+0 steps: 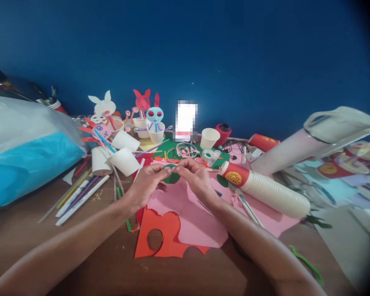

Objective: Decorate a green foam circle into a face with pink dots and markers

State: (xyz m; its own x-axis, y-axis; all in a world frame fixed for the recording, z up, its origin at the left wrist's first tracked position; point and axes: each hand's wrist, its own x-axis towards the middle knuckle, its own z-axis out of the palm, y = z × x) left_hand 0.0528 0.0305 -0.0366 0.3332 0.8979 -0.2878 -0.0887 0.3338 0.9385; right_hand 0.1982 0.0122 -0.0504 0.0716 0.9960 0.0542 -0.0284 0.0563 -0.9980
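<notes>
Between both hands is a small green paper disc (172, 177), held up over the pink paper (200, 222). My left hand (146, 181) pinches its left side with thumb and fingers. At its upper right edge, my right hand (194, 176) grips it the same way. Below them lies a cut-up orange sheet (169, 240) with a round hole and scalloped edges, partly under the pink paper. A utility knife (248, 207) rests on the pink paper, right of my right hand.
Paper-cup puppets (156, 117) stand along the blue wall. Loose white cups (123, 160) and markers (82, 201) lie at left beside a large plastic bag (27, 152). At right are a long stack of cups (274, 191), a tilted pitcher (314, 135) and a mirror-like surface (342, 230).
</notes>
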